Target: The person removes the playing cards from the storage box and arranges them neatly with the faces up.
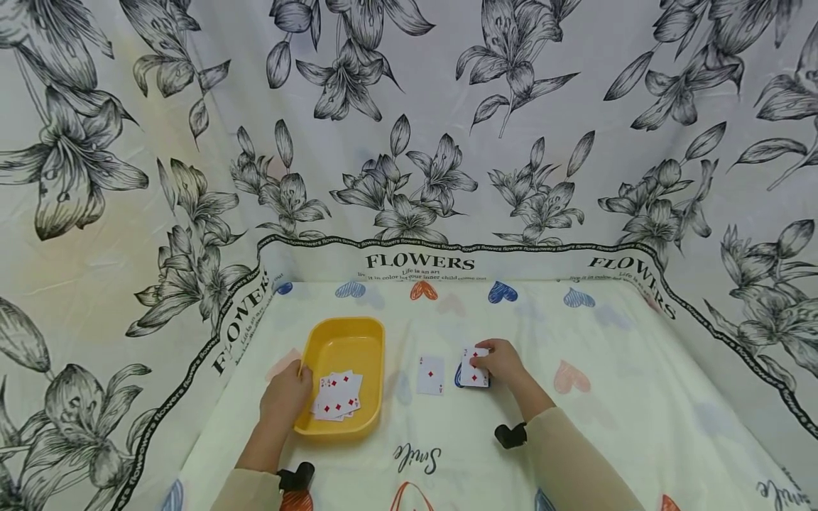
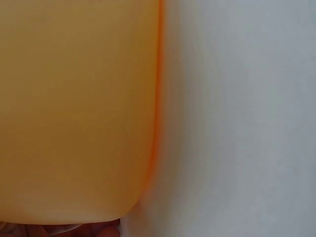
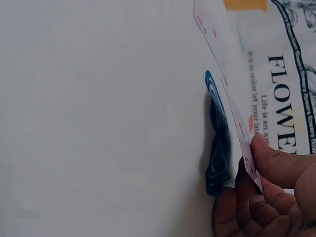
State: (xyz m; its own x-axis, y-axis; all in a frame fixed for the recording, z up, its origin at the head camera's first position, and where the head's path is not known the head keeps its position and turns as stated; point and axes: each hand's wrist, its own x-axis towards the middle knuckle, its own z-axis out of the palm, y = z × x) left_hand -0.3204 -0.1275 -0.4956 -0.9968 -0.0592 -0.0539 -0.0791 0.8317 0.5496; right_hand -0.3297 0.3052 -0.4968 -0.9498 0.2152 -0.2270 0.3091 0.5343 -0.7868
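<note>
In the head view, my left hand grips the left rim of a yellow tray. Several playing cards, diamonds on top, lie overlapping inside it. The tray's side fills much of the left wrist view. My right hand pinches a diamond playing card between thumb and fingers, over a blue printed heart. From the right wrist, this card appears nearly edge-on. An ace of diamonds lies face up on the cloth between the tray and my right hand.
A white cloth printed with hearts and the word Smile covers the table. Flowered curtains rise at the back and both sides. Dark straps sit at both wrists, beside beige sleeves.
</note>
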